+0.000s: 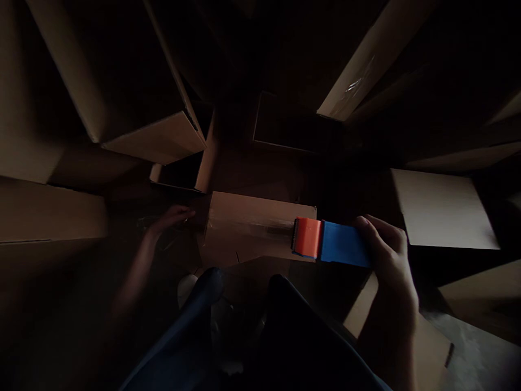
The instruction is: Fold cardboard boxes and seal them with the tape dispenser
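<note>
Right hand (391,255) grips the blue end of a tape dispenser (334,243). Its orange end sits at the right end of a carton (252,241), located between both hands, ahead of the knees (280,288). Left hand (173,216), fingers curled, is near the carton's left end; whether it holds anything cannot be told. Beyond stands an open box (205,163).

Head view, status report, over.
Right hand holding dispenser at right end of box. Left hand beside left end, grip unclear. Tape along top. Other boxes around, none on it.
</note>
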Demonstrator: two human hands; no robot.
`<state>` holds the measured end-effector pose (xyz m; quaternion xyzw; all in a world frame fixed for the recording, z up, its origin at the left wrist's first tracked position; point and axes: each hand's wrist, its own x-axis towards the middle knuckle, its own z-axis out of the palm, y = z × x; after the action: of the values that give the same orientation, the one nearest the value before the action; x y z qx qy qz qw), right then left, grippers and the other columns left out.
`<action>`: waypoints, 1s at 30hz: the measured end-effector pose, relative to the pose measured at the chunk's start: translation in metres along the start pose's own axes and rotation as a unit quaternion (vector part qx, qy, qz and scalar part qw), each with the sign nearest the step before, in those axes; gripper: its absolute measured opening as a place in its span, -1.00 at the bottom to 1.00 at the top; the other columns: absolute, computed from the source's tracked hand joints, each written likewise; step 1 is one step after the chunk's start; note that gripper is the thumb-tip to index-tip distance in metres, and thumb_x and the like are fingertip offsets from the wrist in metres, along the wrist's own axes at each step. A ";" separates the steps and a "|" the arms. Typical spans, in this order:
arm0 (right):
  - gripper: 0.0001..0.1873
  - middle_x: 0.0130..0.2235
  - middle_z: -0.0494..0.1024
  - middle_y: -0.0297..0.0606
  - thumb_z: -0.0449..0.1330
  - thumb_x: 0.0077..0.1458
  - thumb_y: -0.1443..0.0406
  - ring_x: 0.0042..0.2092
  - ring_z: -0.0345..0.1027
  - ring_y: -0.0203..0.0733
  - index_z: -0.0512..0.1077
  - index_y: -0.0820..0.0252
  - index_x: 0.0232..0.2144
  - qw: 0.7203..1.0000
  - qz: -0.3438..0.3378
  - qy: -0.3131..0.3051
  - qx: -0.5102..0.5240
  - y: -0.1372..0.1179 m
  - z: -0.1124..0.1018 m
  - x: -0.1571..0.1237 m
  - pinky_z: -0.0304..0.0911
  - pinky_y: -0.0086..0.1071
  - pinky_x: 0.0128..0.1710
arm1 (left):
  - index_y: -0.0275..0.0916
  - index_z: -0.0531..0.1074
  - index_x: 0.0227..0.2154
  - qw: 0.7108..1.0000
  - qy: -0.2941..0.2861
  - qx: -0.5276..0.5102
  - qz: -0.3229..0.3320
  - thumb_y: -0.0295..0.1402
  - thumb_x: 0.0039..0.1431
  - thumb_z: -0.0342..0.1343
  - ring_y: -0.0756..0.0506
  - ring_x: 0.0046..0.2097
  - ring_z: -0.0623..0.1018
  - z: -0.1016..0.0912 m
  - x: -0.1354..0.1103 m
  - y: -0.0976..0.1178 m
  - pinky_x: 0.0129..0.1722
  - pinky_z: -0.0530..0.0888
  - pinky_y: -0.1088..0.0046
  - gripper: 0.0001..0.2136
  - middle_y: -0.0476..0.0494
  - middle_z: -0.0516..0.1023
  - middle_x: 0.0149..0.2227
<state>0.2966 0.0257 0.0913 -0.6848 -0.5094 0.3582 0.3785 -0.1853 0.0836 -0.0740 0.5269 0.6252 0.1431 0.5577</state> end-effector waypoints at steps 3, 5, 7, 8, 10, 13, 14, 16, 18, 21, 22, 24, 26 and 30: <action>-0.40 -0.59 0.05 -0.46 0.34 0.09 -0.06 -0.53 -0.13 -0.40 0.18 0.16 -0.67 1.000 -0.003 0.003 -0.006 -0.002 0.000 0.001 -0.12 -0.46 -0.59 | -0.21 0.32 -0.67 1.000 -0.004 -0.002 -0.001 0.28 -0.21 0.23 0.02 -0.56 0.27 0.001 0.003 -0.003 -0.56 0.16 0.52 -0.42 0.05 0.23 -0.65; -0.39 -0.59 0.04 -0.46 0.34 0.09 -0.06 -0.53 -0.14 -0.40 0.17 0.16 -0.67 1.000 -0.006 0.005 -0.005 -0.002 0.000 0.001 -0.11 -0.46 -0.59 | -0.22 0.33 -0.66 1.000 -0.006 -0.004 -0.001 0.28 -0.20 0.24 0.03 -0.57 0.26 0.002 0.005 -0.006 -0.57 0.15 0.53 -0.42 0.06 0.24 -0.65; -0.41 -0.59 0.05 -0.46 0.33 0.10 -0.05 -0.53 -0.14 -0.40 0.19 0.17 -0.66 1.000 -0.007 0.002 0.000 -0.002 0.000 0.001 -0.10 -0.47 -0.59 | -0.22 0.33 -0.66 1.000 -0.006 -0.006 0.000 0.29 -0.19 0.25 0.04 -0.58 0.25 0.002 0.006 -0.007 -0.57 0.15 0.54 -0.41 0.06 0.24 -0.66; -0.41 -0.59 0.06 -0.46 0.33 0.10 -0.05 -0.53 -0.13 -0.40 0.20 0.17 -0.66 1.000 -0.007 0.000 0.001 -0.001 0.000 0.001 -0.09 -0.47 -0.59 | -0.22 0.32 -0.66 1.000 -0.005 -0.007 0.001 0.29 -0.20 0.25 0.04 -0.59 0.25 0.003 0.007 -0.008 -0.58 0.15 0.54 -0.41 0.07 0.24 -0.67; -0.42 -0.59 0.06 -0.46 0.34 0.10 -0.05 -0.53 -0.11 -0.40 0.20 0.17 -0.66 1.000 -0.003 -0.002 0.002 -0.001 0.000 0.000 -0.09 -0.47 -0.59 | -0.22 0.32 -0.67 1.000 -0.005 -0.010 0.002 0.29 -0.20 0.25 0.04 -0.59 0.25 0.003 0.007 -0.009 -0.58 0.14 0.54 -0.40 0.07 0.24 -0.67; -0.40 -0.58 0.04 -0.46 0.34 0.10 -0.05 -0.53 -0.12 -0.40 0.18 0.17 -0.67 1.000 0.006 0.000 0.002 -0.001 0.001 0.000 -0.11 -0.47 -0.59 | -0.22 0.33 -0.67 1.000 -0.006 -0.012 0.002 0.30 -0.22 0.24 0.04 -0.59 0.25 0.004 0.007 -0.009 -0.59 0.13 0.54 -0.40 0.06 0.24 -0.67; -0.40 -0.58 0.05 -0.46 0.34 0.09 -0.06 -0.53 -0.12 -0.40 0.19 0.17 -0.67 1.000 0.009 0.002 0.003 -0.002 0.001 0.000 -0.12 -0.47 -0.60 | -0.22 0.33 -0.67 1.000 -0.006 -0.013 0.001 0.31 -0.22 0.24 0.04 -0.59 0.25 0.004 0.007 -0.009 -0.59 0.13 0.54 -0.40 0.06 0.24 -0.67; -0.42 -0.58 0.07 -0.45 0.34 0.08 -0.07 -0.53 -0.11 -0.40 0.23 0.17 -0.66 1.000 0.011 0.005 0.002 -0.002 0.002 0.000 -0.13 -0.46 -0.61 | -0.22 0.34 -0.66 1.000 -0.006 -0.013 -0.001 0.31 -0.22 0.23 0.04 -0.59 0.25 0.005 0.006 -0.009 -0.59 0.11 0.54 -0.40 0.05 0.24 -0.67; -0.44 -0.58 0.09 -0.45 0.34 0.07 -0.07 -0.53 -0.09 -0.40 0.28 0.18 -0.65 1.000 0.011 0.005 0.003 -0.003 0.003 0.000 -0.13 -0.47 -0.61 | -0.22 0.35 -0.65 1.000 -0.006 -0.013 -0.003 0.30 -0.20 0.23 0.03 -0.59 0.26 0.005 0.006 -0.008 -0.59 0.11 0.53 -0.41 0.05 0.26 -0.66; -0.44 -0.59 0.08 -0.45 0.34 0.07 -0.07 -0.53 -0.10 -0.40 0.27 0.18 -0.66 1.000 0.011 0.003 0.008 -0.004 0.003 0.000 -0.12 -0.47 -0.61 | -0.22 0.36 -0.67 1.000 -0.006 -0.015 -0.009 0.25 -0.19 0.25 0.03 -0.58 0.27 0.006 0.007 -0.008 -0.59 0.12 0.53 -0.44 0.03 0.27 -0.66; -0.42 -0.59 0.07 -0.46 0.34 0.06 -0.06 -0.53 -0.12 -0.40 0.23 0.17 -0.67 1.000 0.013 0.006 0.009 -0.005 0.003 -0.001 -0.12 -0.47 -0.61 | -0.22 0.36 -0.67 1.000 -0.005 -0.016 -0.011 0.23 -0.20 0.26 0.02 -0.58 0.27 0.007 0.007 -0.008 -0.58 0.13 0.52 -0.46 0.03 0.28 -0.66; -0.39 -0.60 0.04 -0.46 0.35 0.04 -0.06 -0.54 -0.12 -0.40 0.17 0.16 -0.69 1.000 0.016 0.012 0.008 -0.007 0.004 -0.001 -0.13 -0.47 -0.61 | -0.22 0.40 -0.66 1.000 0.000 -0.022 -0.014 0.21 -0.22 0.27 0.01 -0.57 0.28 0.010 0.009 -0.009 -0.57 0.15 0.52 -0.48 0.02 0.30 -0.65; -0.39 -0.61 0.05 -0.46 0.36 0.02 -0.05 -0.54 -0.12 -0.40 0.15 0.16 -0.70 1.000 0.016 0.015 0.006 -0.009 0.004 -0.001 -0.13 -0.46 -0.62 | -0.22 0.43 -0.65 0.999 0.004 -0.030 -0.014 0.19 -0.24 0.29 0.00 -0.55 0.29 0.013 0.010 -0.009 -0.55 0.19 0.51 -0.50 0.01 0.33 -0.65; -0.43 -0.62 0.08 -0.45 0.35 0.03 -0.04 -0.55 -0.11 -0.40 0.21 0.16 -0.69 1.000 0.006 0.008 0.007 -0.009 0.003 -0.001 -0.12 -0.46 -0.62 | -0.21 0.46 -0.65 0.999 0.010 -0.050 -0.003 0.15 -0.25 0.34 -0.07 -0.45 0.42 0.020 0.011 -0.006 -0.46 0.33 0.48 -0.53 -0.05 0.46 -0.58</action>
<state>0.2896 0.0269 0.0982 -0.6882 -0.4993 0.3586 0.3852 -0.1694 0.0827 -0.0912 0.4948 0.6246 0.1777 0.5775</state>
